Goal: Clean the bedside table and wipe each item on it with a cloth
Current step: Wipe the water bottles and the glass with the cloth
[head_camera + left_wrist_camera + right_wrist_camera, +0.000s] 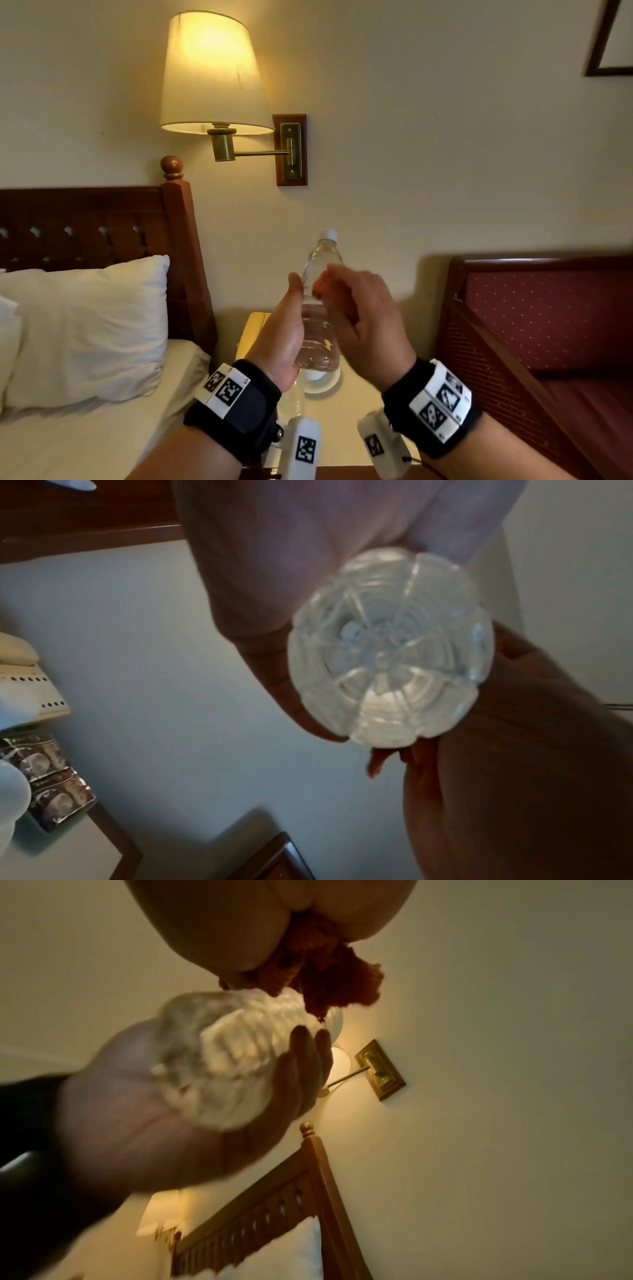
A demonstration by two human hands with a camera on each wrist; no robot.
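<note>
Two hands work on a clear plastic water bottle point(318, 308) with a white cap, held upright at the centre of the frame above the bedside table point(346, 421).

The left hand point(284, 339) wraps around the bottle's lower half, and the right hand point(363, 315) clutches a bunched orange cloth point(320, 284) against the bottle's upper side. In the upper left, a lit cream-shaded wall lamp point(212, 72) glows; a white pillow point(85, 329) lies at the left edge.

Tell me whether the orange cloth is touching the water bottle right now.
Touching. In the right wrist view the orange cloth, bunched in the right hand, presses against the water bottle's upper side; the left hand grips the bottle.
</note>
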